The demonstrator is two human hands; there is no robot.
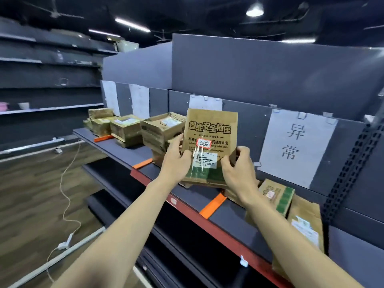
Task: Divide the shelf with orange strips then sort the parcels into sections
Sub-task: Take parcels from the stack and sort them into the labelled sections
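I hold a flat brown parcel (211, 132) upright over the grey shelf (128, 154), its printed face and white label toward me. My left hand (176, 161) grips its left edge and my right hand (239, 167) grips its lower right corner. Three orange strips lie across the shelf: one far left (102, 138), one in the middle (143, 163), one nearer (213, 205). Stacks of brown parcels stand between the strips at far left (99, 121), behind it (125, 129) and beside my left hand (160, 132). More parcels (276, 196) lie to the right of the near strip.
White paper signs hang on the shelf's back panel, one with large characters (295, 146) at right. A black perforated upright (353, 173) bounds the shelf on the right. A white cable (64, 194) trails over the wooden floor at left. Lower shelves sit below.
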